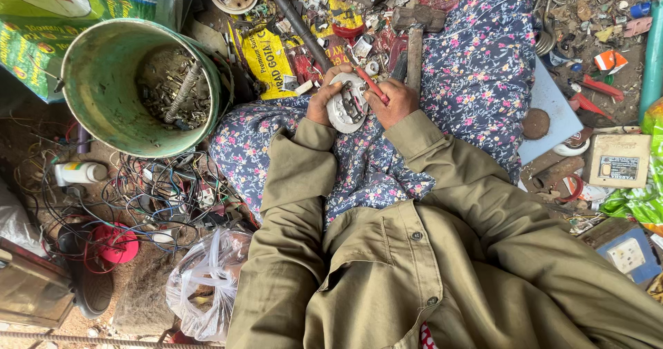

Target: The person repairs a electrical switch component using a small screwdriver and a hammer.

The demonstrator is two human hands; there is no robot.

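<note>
My left hand (pixel 322 102) curls around a round white electrical fitting (pixel 347 106) over my lap. My right hand (pixel 395 102) pinches a red-handled tool (pixel 371 84), probably a screwdriver, against it.

green bucket (pixel 103 86), red-handled tool (pixel 371 85), floral cloth (pixel 476 66)

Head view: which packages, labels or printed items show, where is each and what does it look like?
Green printed sack: top left, behind the green bucket.
Yellow printed wrapper: upper middle, crumpled, dark lettering.
White bottle: left, lying among wires.
Beige box with dark label: right edge, square.
Clear plastic bag: bottom, left of centre.
</note>
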